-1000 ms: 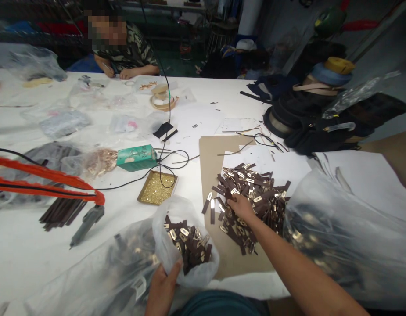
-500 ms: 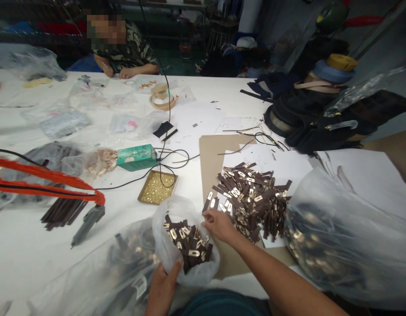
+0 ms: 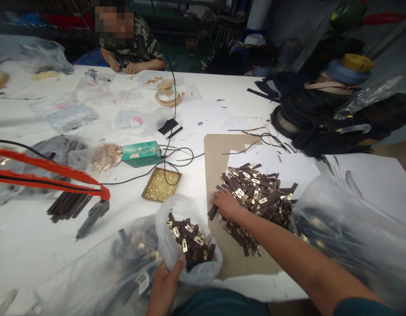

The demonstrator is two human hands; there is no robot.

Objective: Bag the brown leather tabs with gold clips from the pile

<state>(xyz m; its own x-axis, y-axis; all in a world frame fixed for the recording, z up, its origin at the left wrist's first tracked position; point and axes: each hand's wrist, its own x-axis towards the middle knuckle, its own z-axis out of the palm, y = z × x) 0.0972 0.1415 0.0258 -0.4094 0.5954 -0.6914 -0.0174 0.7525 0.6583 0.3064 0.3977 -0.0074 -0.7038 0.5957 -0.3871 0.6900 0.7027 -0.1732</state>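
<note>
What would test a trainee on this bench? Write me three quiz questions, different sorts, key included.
1. Name what the left hand grips.
2. True or false: the right hand touches the green box.
3. The shallow tray holds: A) white paper; B) gold-coloured bits; C) orange cord.

Key:
1. The edge of an open plastic bag.
2. False; it is at the pile of brown strips.
3. B.
</note>
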